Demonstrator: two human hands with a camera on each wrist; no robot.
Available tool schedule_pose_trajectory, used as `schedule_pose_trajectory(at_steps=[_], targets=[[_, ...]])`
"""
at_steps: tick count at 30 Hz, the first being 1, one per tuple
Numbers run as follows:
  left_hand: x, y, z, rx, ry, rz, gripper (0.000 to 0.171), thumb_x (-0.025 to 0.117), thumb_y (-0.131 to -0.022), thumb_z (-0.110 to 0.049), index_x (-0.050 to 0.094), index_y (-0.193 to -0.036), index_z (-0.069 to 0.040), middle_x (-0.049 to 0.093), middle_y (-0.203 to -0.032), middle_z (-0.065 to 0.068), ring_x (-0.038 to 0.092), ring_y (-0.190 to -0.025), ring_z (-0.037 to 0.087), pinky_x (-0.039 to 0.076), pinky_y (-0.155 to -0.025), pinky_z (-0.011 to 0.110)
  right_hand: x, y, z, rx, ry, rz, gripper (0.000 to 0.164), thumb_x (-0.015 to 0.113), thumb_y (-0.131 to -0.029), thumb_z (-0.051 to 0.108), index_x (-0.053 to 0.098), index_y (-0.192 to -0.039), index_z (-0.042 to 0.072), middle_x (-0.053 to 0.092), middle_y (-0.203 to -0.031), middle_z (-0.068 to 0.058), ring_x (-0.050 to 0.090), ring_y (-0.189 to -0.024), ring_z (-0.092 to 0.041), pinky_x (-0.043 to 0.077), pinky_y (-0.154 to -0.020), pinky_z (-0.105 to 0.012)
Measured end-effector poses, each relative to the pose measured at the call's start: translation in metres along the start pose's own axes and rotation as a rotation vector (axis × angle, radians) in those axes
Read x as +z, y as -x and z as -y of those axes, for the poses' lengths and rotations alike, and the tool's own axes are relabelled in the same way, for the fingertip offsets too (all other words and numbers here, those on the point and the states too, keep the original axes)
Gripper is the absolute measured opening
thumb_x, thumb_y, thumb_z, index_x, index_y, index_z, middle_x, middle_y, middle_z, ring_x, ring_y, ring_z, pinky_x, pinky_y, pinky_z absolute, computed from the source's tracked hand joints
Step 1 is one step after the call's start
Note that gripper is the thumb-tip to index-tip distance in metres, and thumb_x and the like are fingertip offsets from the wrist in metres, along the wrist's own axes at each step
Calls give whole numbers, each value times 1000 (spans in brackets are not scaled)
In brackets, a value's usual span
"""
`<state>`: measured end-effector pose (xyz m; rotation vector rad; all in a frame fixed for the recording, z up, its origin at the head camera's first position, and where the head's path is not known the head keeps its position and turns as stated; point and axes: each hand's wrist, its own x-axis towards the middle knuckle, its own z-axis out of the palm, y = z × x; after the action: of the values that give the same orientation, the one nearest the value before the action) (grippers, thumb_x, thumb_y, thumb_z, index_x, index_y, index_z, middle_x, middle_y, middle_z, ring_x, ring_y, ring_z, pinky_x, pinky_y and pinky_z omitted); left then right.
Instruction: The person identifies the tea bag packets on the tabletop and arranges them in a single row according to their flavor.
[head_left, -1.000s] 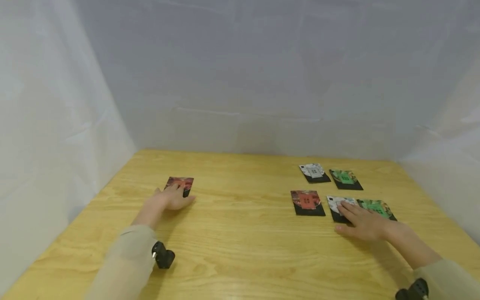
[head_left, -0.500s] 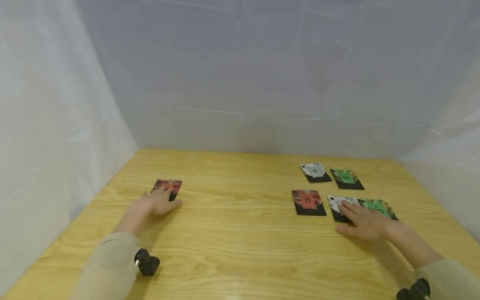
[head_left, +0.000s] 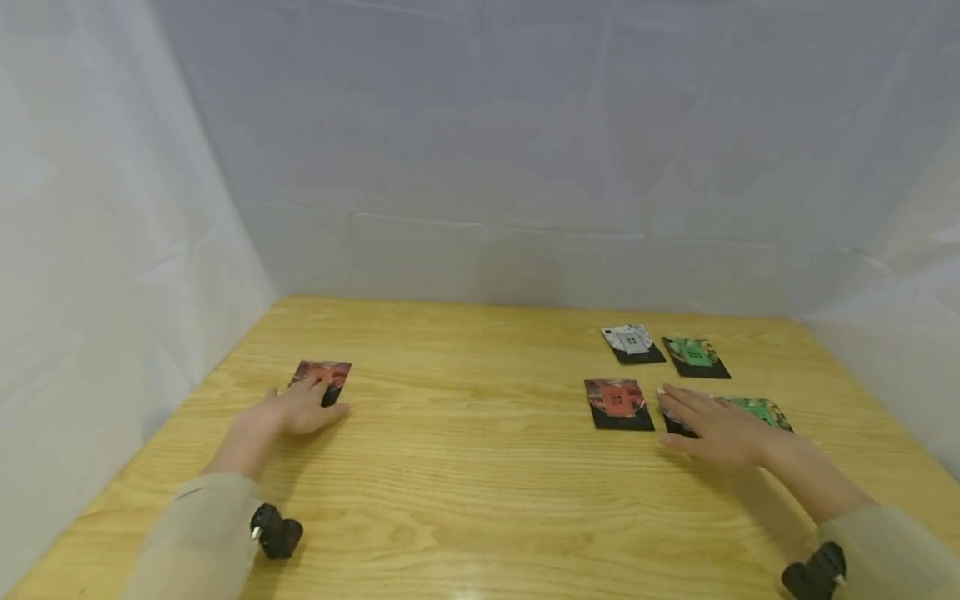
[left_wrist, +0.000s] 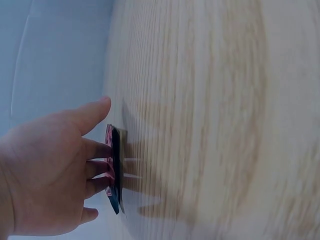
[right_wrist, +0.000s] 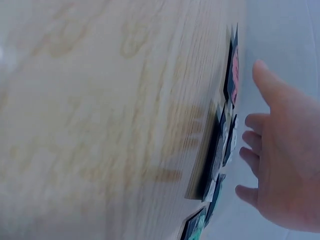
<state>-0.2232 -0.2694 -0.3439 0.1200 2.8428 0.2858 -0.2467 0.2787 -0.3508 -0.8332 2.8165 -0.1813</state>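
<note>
In the head view my left hand (head_left: 300,408) rests its straight fingertips on a flat red-and-black packet (head_left: 335,377) at the left of the table. The left wrist view has those fingertips touching the red packet's face (left_wrist: 109,165). On the right, my right hand (head_left: 720,429) hovers with fingers extended, partly covering a white-and-black packet (head_left: 677,428) and a green-and-black packet (head_left: 765,411). In the right wrist view a gap separates my right fingers from the white packet (right_wrist: 212,162). Another red packet (head_left: 618,406) lies just left of that hand.
Behind the right hand lie a second white packet (head_left: 633,343) and a second green packet (head_left: 696,357). The wooden table (head_left: 480,467) meets pale sheeting (head_left: 480,167) at its back and sides.
My left hand has slid leftward and slightly nearer, and the red packet has moved with it. The right hand, which lay on the white packet, has lifted off it.
</note>
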Motion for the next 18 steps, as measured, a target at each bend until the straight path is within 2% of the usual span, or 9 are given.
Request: schedule_pose_trajectory(at_steps=[10, 18], targets=[[0, 4, 4, 13, 14, 15, 80, 40, -96, -49, 18, -142, 13, 12, -144, 37, 14, -130, 54, 7, -97, 72, -1, -16, 7, -118, 13, 62, 75, 42, -93, 55, 26, -147, 5, 19, -151, -21, 18, -135, -45, 13, -102, -66], [3, 6, 5, 15, -3, 2, 80, 39, -96, -50, 19, -142, 12, 13, -144, 36, 13, -130, 54, 6, -98, 71, 3, -20, 9, -138, 31, 92, 77, 41, -92, 58, 27, -147, 7, 17, -152, -18, 16, -136, -42, 15, -102, -66]])
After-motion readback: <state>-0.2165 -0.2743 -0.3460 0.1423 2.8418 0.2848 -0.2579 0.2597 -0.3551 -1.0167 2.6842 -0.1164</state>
